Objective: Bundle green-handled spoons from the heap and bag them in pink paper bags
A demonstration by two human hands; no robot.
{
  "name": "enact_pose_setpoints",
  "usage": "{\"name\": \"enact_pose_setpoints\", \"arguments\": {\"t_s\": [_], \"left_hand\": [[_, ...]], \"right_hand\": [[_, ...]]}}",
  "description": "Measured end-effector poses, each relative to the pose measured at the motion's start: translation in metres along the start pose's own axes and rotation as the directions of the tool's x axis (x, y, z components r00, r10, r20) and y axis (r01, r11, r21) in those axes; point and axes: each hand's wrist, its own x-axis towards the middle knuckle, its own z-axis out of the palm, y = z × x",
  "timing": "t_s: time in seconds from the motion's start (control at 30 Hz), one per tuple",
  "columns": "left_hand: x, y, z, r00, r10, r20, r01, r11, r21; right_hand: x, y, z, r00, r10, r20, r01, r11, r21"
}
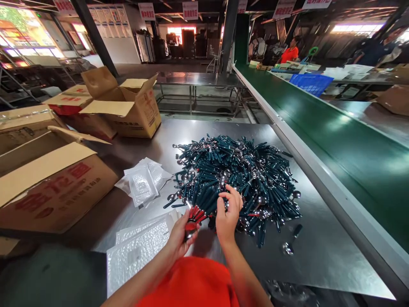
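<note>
My left hand (178, 235) is closed around a bunch of spoons (191, 227). Their shiny bowls lie in the palm and reflect red, and the dark green handles fan out toward the heap. Just to the right, my right hand (228, 216) hovers at the near edge of the heap with fingers bent and apart, and I see nothing gripped in it. The big heap of dark-green-handled spoons (236, 164) spreads over the metal table (322, 256). One loose spoon (290, 244) lies apart at the right.
White bubble mailers (140, 251) lie by my left forearm, with more small white packets (143, 181) beyond. Open cardboard boxes (54, 183) stand on the left. A green conveyor belt (338, 128) runs along the right, past a blue crate (311, 84). People work beyond it.
</note>
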Motion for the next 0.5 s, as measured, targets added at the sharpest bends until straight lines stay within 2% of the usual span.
{"name": "enact_pose_setpoints", "arguments": {"t_s": [0.07,0.1,0.17,0.23,0.4,0.5], "left_hand": [[0.000,0.006,-0.004,1.000,-0.012,0.003,0.012,1.000,0.020],[0.001,0.008,-0.006,0.998,-0.048,0.030,0.047,0.998,0.051],[0.006,0.012,-0.014,0.983,-0.159,0.097,0.144,0.980,0.140],[0.012,0.014,-0.022,0.962,-0.231,0.143,0.200,0.958,0.204],[0.022,0.014,-0.036,0.975,-0.157,0.158,0.125,0.973,0.193],[0.018,0.014,-0.037,0.972,-0.105,0.213,0.049,0.967,0.250]], "right_hand": [[0.005,0.004,-0.012,0.989,0.080,0.126,-0.093,0.991,0.098],[0.007,0.006,-0.017,0.963,0.133,0.235,-0.176,0.969,0.173],[0.012,0.008,-0.025,0.859,0.168,0.483,-0.323,0.911,0.258],[0.017,0.007,-0.031,0.762,0.146,0.631,-0.375,0.894,0.245],[0.028,-0.003,-0.041,0.667,0.106,0.737,-0.239,0.968,0.077],[0.032,-0.012,-0.047,0.627,0.083,0.774,-0.200,0.978,0.057]]}}
